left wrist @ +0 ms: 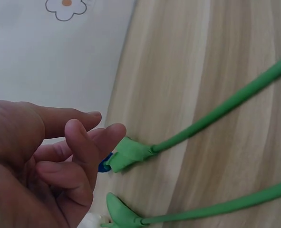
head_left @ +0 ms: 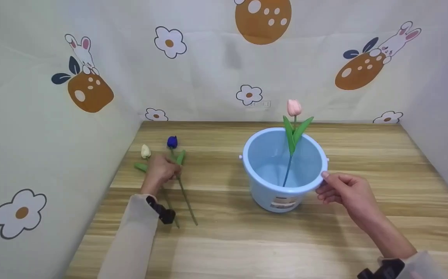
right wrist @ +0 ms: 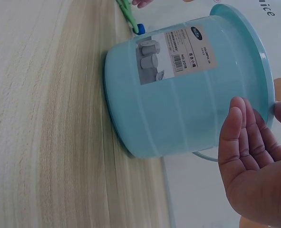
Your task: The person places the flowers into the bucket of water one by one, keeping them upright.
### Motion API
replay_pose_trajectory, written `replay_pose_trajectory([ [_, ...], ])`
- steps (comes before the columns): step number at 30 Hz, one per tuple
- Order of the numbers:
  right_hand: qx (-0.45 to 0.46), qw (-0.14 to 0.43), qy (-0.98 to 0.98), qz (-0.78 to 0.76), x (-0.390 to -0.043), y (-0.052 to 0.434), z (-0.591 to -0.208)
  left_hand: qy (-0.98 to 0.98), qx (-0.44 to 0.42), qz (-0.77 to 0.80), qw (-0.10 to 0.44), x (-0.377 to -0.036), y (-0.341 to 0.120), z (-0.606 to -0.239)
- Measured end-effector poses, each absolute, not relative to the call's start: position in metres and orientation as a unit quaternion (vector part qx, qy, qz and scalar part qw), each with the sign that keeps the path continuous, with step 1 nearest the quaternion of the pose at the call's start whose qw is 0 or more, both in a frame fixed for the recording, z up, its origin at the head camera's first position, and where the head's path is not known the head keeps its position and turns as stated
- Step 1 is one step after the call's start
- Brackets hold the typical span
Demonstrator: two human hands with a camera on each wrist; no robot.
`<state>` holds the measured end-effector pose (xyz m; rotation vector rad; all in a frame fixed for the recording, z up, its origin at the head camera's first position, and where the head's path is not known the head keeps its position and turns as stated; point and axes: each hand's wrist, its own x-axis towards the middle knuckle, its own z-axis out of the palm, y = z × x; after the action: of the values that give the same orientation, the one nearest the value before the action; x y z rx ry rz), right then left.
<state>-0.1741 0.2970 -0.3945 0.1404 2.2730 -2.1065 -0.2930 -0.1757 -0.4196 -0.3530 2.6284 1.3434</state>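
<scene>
1. Desk [head_left: 224,242]: bucket and loose tulips are carried here, well apart; dragging across the wood is best avoided.
2. Bucket [head_left: 259,193]: stood upright on the desk, right of the loose tulips; should be steadied rather than pulled, as it looks light.
3. Pink tulip [head_left: 293,142]: stood tilted in the bucket, bloom above the rim [head_left: 282,189], stem foot hidden by the near wall; should not be jolted.
4. Blue tulip [head_left: 181,157]: laid on the desk, just right of the white one; apparently the one reached for.
5. White tulip [head_left: 145,151]: laid on the desk at far left, partly covered by the left grip [head_left: 161,169] in the head view; should not be caught up too.
6. Right grip [head_left: 350,192]: rim pinched between thumb and fingers at the near right side; light pressure should do, a tug could tip the bucket.
7. Left grip: fingers half bent, tips close together beside the blue tulip; whether anything is pinched cannot be told.
8. Wrist camera [head_left: 162,211]: seen over the stems from above; should be lifted clear, snag risk.
9. Blue stem [left wrist: 221,112]: best pinched just below the leaves, raised straight up.
10. Leaves [left wrist: 133,154]: likely soft, should not be crushed.
</scene>
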Motion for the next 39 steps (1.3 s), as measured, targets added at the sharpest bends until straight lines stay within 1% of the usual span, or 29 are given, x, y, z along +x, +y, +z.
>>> replay_pose_trajectory([
  [7,0.045,0.02,0.736,-0.675,-0.175,0.298,-0.395,0.892,-0.122,0.43,0.074,-0.294,-0.178,-0.431],
  [16,0.048,0.024,0.74,-0.671,-0.175,0.299,-0.395,0.91,-0.141,0.379,0.091,-0.297,-0.181,-0.442],
  [24,0.052,0.023,0.741,-0.669,-0.175,0.299,-0.395,0.917,-0.147,0.364,0.07,-0.297,-0.182,-0.45],
  [31,0.048,0.015,0.743,-0.668,-0.174,0.298,-0.396,0.923,-0.151,0.347,0.074,-0.298,-0.179,-0.448],
  [39,0.048,0.019,0.746,-0.664,-0.174,0.299,-0.396,0.923,-0.167,0.336,0.083,-0.3,-0.175,-0.449],
])
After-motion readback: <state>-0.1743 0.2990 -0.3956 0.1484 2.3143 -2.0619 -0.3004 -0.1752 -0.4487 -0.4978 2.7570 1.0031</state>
